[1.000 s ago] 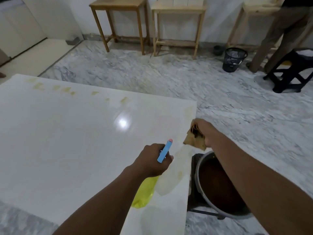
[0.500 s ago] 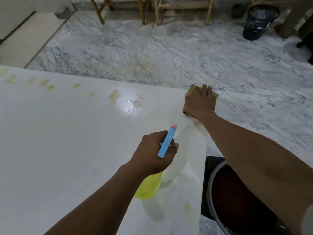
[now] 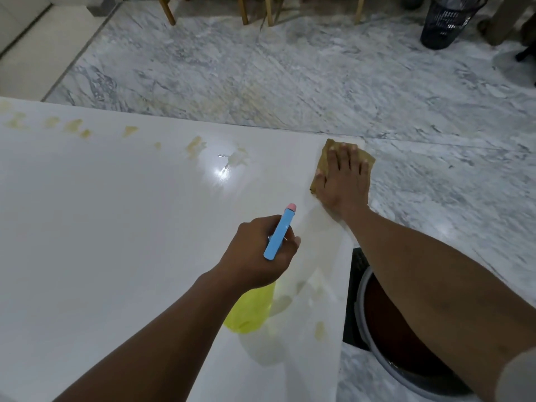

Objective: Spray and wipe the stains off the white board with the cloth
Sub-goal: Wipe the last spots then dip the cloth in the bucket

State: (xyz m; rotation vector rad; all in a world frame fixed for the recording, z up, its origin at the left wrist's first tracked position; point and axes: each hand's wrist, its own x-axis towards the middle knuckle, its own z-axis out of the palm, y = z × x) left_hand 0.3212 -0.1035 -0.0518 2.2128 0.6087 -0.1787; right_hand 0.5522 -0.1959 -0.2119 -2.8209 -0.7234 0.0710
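Right hand presses tan cloth (folded) onto glossy, yellow-stained white board.

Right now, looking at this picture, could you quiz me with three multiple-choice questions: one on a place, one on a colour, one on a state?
1. Where does the flat tan cloth lie?
A) on the far right corner of the glossy white board
B) inside a bucket
C) on the marble floor

2. What colour is the trigger head of the plastic spray bottle?
A) red
B) black
C) light blue with a pink tip

3. What is the right hand doing?
A) hanging idle
B) pressing flat on the cloth
C) gripping the bottle

Answers: 1 A, the cloth covers the board's corner; 2 C, the blue head sticks out of the left hand's grip; 3 B, its straight fingers are spread on the cloth.
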